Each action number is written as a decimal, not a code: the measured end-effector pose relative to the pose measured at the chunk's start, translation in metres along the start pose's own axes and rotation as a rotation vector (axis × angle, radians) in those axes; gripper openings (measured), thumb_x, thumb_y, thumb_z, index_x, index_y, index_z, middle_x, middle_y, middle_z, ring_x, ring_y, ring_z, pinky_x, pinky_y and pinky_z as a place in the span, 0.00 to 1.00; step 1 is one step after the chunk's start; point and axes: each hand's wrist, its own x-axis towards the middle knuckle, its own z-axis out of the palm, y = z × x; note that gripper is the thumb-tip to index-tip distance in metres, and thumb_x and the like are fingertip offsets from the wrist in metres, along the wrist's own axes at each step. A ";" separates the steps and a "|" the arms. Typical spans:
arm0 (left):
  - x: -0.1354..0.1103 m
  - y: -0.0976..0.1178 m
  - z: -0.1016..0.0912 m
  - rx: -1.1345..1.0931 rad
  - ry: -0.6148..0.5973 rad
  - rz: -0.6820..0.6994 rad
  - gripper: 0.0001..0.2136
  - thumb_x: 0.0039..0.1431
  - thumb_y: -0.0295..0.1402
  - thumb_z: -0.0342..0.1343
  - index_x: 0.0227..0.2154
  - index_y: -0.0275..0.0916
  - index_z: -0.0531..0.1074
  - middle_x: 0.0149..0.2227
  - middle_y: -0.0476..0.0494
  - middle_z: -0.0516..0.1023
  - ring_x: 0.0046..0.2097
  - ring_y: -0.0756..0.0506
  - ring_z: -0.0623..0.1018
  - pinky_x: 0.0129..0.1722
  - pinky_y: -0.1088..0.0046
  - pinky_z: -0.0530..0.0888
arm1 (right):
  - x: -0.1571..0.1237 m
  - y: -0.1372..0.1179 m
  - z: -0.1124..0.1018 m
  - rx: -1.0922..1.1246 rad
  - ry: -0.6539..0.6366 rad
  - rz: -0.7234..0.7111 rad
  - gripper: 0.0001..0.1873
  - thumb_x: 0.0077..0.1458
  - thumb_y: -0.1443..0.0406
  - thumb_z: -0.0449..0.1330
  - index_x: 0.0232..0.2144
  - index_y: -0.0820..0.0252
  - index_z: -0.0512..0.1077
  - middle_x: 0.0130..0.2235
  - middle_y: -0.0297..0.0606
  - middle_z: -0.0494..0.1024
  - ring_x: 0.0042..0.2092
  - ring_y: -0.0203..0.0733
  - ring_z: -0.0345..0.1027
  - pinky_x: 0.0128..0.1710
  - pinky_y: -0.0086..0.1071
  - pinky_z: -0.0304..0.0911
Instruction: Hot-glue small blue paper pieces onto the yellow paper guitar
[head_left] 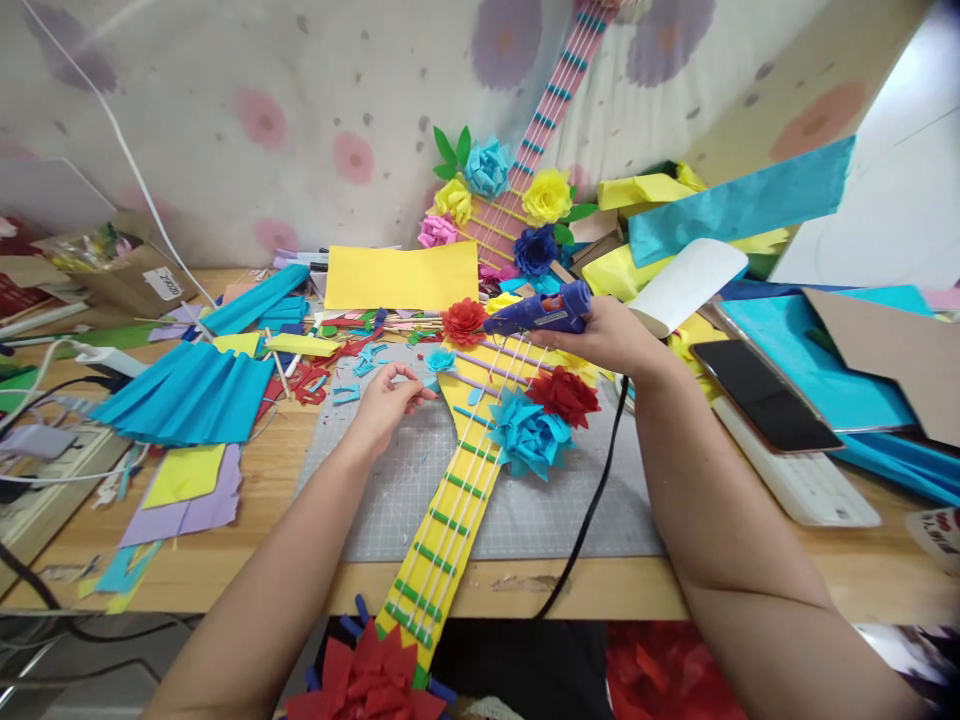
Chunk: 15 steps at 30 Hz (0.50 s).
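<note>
My right hand (611, 338) is wrapped round a blue hot glue gun (540, 310), its nozzle pointing left beside a red paper flower (464, 322). Below it lies a yellow paper guitar (463, 465) with white strings and green frets. Its body carries a large blue paper flower (531, 432) and a dark red one (564, 396). Left of the guitar, my left hand (390, 402) has its fingers curled together; whatever they pinch is too small to make out. Close to those fingertips is a small blue paper flower (440, 360). Another red flower (367, 675) sits at the neck's near end.
A grey cutting mat (405, 515) lies under the guitar. Blue crepe paper (187, 395) and scraps cover the left side. A phone (765, 395) rests at right. The glue gun's black cord (592, 510) hangs over the table edge. Behind stands a pink paper guitar (551, 105).
</note>
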 end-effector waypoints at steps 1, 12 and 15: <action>-0.001 0.001 0.000 0.012 -0.019 0.007 0.12 0.36 0.32 0.63 0.24 0.39 0.65 0.21 0.48 0.78 0.23 0.53 0.72 0.23 0.80 0.63 | 0.000 0.001 -0.001 0.000 0.006 0.008 0.25 0.46 0.45 0.62 0.38 0.58 0.78 0.32 0.38 0.78 0.37 0.48 0.72 0.37 0.39 0.66; -0.005 0.013 -0.008 0.126 -0.140 -0.032 0.14 0.34 0.35 0.67 0.24 0.37 0.70 0.25 0.44 0.80 0.28 0.50 0.76 0.30 0.74 0.72 | -0.002 0.012 -0.023 0.004 0.115 0.131 0.27 0.44 0.45 0.62 0.34 0.62 0.76 0.24 0.35 0.71 0.27 0.39 0.64 0.27 0.33 0.59; -0.007 0.016 -0.007 0.165 -0.196 -0.018 0.16 0.30 0.33 0.69 0.26 0.37 0.71 0.28 0.42 0.81 0.32 0.47 0.78 0.32 0.72 0.73 | -0.004 0.010 -0.027 0.006 0.132 0.125 0.26 0.45 0.45 0.62 0.34 0.62 0.76 0.24 0.36 0.71 0.28 0.40 0.65 0.27 0.34 0.60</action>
